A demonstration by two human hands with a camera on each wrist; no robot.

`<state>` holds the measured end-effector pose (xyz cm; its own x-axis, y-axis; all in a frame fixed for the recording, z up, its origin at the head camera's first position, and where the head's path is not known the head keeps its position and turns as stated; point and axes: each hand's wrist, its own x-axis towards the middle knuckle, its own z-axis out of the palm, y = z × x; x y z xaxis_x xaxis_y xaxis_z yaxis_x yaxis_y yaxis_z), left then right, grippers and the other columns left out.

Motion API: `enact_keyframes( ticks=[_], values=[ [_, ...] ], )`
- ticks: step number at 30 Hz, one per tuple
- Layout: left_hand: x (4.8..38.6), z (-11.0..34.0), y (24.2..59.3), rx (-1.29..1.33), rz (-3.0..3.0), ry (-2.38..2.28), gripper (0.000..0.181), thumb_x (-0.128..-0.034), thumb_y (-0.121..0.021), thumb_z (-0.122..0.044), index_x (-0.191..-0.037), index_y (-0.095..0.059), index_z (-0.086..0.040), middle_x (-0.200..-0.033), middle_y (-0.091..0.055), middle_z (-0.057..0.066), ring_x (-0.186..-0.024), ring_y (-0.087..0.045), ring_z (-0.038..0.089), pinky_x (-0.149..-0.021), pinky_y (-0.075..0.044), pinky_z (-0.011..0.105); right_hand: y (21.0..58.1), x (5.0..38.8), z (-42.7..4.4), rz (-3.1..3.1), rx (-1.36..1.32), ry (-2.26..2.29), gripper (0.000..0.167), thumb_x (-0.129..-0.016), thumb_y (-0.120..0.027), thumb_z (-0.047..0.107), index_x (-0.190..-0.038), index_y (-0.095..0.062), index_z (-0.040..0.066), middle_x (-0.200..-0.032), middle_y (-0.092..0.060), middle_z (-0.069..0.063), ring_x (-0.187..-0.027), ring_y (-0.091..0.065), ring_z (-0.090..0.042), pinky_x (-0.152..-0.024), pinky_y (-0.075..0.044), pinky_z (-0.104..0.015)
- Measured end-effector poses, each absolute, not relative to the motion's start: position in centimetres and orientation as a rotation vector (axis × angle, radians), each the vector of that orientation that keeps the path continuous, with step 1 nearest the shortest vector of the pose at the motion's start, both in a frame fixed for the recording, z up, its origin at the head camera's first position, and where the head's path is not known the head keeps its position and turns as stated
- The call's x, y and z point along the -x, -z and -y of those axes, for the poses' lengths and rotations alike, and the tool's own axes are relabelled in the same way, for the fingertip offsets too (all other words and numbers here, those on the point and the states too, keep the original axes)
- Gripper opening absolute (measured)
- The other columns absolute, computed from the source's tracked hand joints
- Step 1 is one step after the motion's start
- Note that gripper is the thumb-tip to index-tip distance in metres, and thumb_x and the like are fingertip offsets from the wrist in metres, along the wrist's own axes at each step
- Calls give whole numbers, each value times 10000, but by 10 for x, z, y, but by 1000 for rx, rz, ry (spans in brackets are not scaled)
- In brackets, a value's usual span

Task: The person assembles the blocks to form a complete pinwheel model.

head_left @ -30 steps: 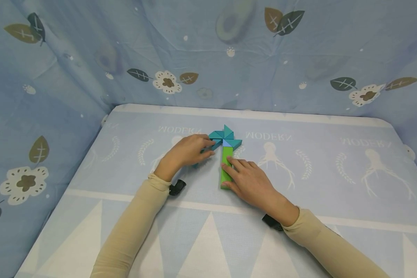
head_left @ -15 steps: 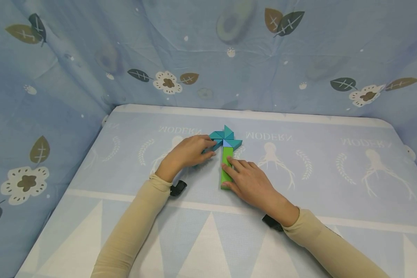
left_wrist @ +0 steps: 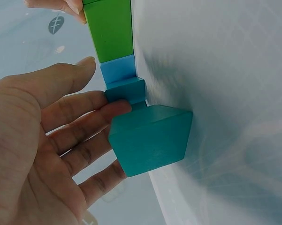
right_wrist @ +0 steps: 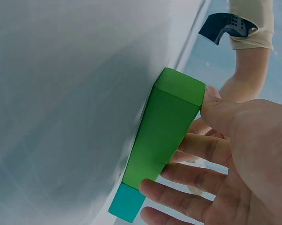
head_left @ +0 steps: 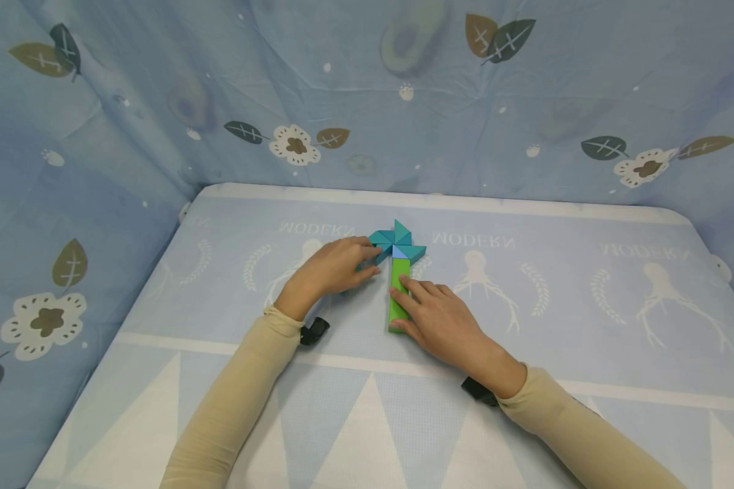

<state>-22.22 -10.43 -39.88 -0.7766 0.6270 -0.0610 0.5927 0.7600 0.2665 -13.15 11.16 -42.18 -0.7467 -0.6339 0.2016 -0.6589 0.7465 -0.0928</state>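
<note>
Teal angled blocks form a pinwheel (head_left: 404, 235) flat on the table. A small blue triangle (head_left: 397, 252) sits at its centre. Below this, a bar of green blocks (head_left: 396, 312) runs toward the person like a stem. My left hand (head_left: 335, 266) lies at the pinwheel's left side. Its slightly bent fingers touch the teal blocks in the left wrist view, where one teal block (left_wrist: 152, 143) stands out closest; the thumb is apart from them. My right hand (head_left: 445, 324) rests its extended fingertips and thumb along the green bar's right side. The left fingers partly cover the pinwheel's left blade.
A pale blue and white printed cloth covers the table (head_left: 587, 326). Behind and to the left hangs a blue curtain (head_left: 367, 75) with leaf and flower prints. A dark wrist device (head_left: 314, 331) sits under the left wrist, another (head_left: 480, 391) under the right.
The left hand has shifted very slightly to the right against the teal blocks. The right hand and the green bar stay where they were.
</note>
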Motion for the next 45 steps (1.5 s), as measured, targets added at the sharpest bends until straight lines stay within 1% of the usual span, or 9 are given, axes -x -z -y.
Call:
enact_keyframes(
  ticks=[17, 31, 35, 39, 45],
  values=[
    [222, 105, 400, -967, -2810, -351, 439, -962, -637, -285, -1341, -602, -67, -1314, -611, 105, -1192, -602, 251, -1004, -497, 401, 422, 132, -110, 2779, -1042, -236, 548, -921, -644, 446, -1341, -604, 97, -1403, -552, -149, -1198, -593, -316, -964, -500, -463],
    [222, 106, 402, -978, -2820, -343, 435, -961, -638, -288, -1337, -607, -72, -1267, -631, 93, -1141, -624, 239, -979, -510, 393, 425, 131, -111, 2775, -1036, -230, 550, -922, -639, 455, -1341, -603, 101, -1403, -554, -141, -1203, -592, -305, -964, -501, -455],
    [222, 107, 399, -980, -2827, -355, 434, -960, -641, -273, -1347, -600, -81, -1210, -644, 85, -1075, -638, 224, -935, -525, 384, 424, 131, -111, 2784, -1034, -227, 550, -927, -630, 458, -1345, -601, 102, -1410, -549, -140, -1213, -586, -306, -972, -498, -457],
    [222, 112, 391, -965, -2848, -397, 428, -951, -656, -252, -1343, -605, -89, -1160, -658, 82, -987, -643, 213, -857, -536, 374, 424, 131, -111, 2787, -1035, -228, 547, -930, -628, 455, -1346, -600, 101, -1413, -546, -142, -1213, -586, -308, -969, -500, -461],
    [222, 115, 383, -994, -2871, -452, 357, -940, -671, -227, -1265, -667, -78, -1119, -682, 85, -898, -655, 221, -783, -537, 360, 423, 132, -112, 2785, -1033, -224, 548, -926, -633, 457, -1342, -604, 101, -1404, -553, -143, -1204, -591, -309, -956, -506, -461]
  ],
)
